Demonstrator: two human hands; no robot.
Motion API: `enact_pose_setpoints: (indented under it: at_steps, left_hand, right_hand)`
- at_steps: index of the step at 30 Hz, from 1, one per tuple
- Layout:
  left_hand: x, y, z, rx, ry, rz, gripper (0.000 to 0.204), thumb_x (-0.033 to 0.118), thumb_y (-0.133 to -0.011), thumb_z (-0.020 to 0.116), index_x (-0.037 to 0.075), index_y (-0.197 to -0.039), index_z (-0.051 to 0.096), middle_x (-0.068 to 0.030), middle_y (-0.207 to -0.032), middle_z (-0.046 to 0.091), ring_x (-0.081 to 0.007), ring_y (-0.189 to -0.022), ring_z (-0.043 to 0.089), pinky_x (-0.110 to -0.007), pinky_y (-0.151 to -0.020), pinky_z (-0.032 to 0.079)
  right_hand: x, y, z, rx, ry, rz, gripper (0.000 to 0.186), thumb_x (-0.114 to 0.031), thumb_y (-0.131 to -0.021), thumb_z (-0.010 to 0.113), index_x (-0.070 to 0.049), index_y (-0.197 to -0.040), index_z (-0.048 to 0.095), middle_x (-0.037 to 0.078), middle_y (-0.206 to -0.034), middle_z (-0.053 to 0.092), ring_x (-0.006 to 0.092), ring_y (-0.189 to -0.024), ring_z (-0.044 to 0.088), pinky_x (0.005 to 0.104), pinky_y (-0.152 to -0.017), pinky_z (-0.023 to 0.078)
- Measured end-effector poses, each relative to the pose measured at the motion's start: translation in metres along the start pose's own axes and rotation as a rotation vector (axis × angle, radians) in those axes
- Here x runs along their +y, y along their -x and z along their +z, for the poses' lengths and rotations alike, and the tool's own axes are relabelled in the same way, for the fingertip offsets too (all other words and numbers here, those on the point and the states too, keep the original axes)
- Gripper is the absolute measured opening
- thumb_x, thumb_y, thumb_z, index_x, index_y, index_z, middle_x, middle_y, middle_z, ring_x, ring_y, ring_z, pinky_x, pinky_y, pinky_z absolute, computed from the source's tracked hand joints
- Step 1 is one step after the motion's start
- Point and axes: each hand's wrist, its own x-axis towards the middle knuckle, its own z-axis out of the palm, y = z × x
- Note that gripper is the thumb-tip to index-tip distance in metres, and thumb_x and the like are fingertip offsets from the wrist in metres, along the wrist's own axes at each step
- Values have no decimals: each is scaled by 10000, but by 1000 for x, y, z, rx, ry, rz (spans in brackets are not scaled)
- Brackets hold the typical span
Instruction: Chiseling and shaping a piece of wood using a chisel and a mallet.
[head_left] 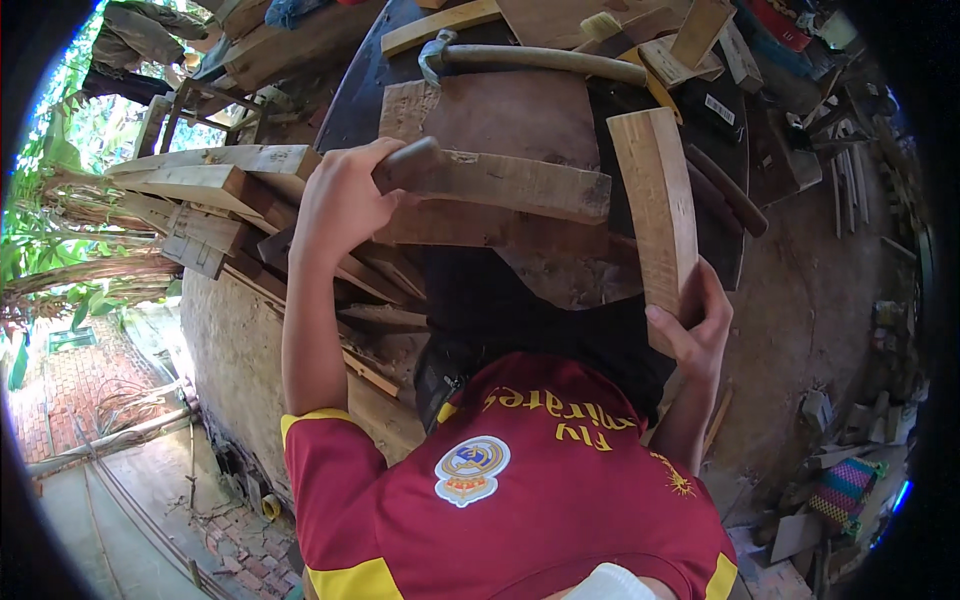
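My left hand (343,200) is closed around a short grey-brown piece (408,163) with a rounded end. I cannot make out what kind of thing it is. It rests at the left end of a wooden block (525,182) lying crosswise in front of me. My right hand (700,320) grips the lower end of a second wooden block (655,200), held tilted with its far end up, just right of the first. Beyond both blocks, a claw hammer (540,60) with a wooden handle lies across the bench.
Wooden beams (225,185) are stacked at the left. A flat brown board (520,110) lies on the dark bench under the hammer. A brush (603,30) and wood offcuts (700,35) lie at the back. Dark curved handles (728,190) rest at the right edge.
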Motion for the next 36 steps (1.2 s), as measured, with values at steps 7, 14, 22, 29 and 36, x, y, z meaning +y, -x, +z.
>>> enact_pose_setpoints:
  at_steps: [7, 14, 22, 29, 36]
  left_hand:
    - [-15, -15, -8, -70, -16, 73, 471, 149, -617, 845, 52, -1050, 686, -183, -823, 688, -357, -769, 661, -392, -702, 504]
    - [-19, -1, -1, 16, 116, 58, 469, 180, -604, 858, 51, -1022, 689, -157, -841, 700, -330, -772, 680, -375, -685, 523]
    - [-7, 45, 16, 313, -43, 16, 386, 263, -641, 849, 58, -939, 716, -137, -859, 706, -311, -784, 693, -378, -681, 537]
    - [-1, 59, 13, 301, -182, -464, 421, 403, -665, 808, 37, -825, 675, -118, -783, 677, -318, -753, 677, -415, -657, 529]
    - [-1, 58, 14, 361, -188, -341, 429, 406, -662, 827, 26, -799, 681, -126, -765, 669, -307, -700, 670, -404, -639, 511]
  right_hand:
    - [-7, -13, 11, 41, 80, -34, 710, -179, -699, 791, 70, -1296, 499, 141, -1132, 638, 204, -1060, 598, 340, -949, 439]
    - [-8, -17, 17, 57, -56, 36, 708, -153, -692, 792, 93, -1288, 498, 140, -1125, 639, 203, -1049, 605, 334, -945, 442]
    - [-13, -12, 17, 41, -145, 46, 668, -106, -710, 700, 86, -1306, 465, 201, -1124, 649, 220, -877, 657, 324, -819, 515]
    - [-4, -16, 23, 27, -157, 113, 658, -121, -718, 706, 79, -1301, 475, 197, -1119, 650, 222, -862, 659, 316, -804, 516]
    - [-1, -26, 37, -29, -138, 44, 662, -126, -738, 734, 68, -1316, 476, 139, -1169, 624, 197, -1044, 606, 317, -928, 451]
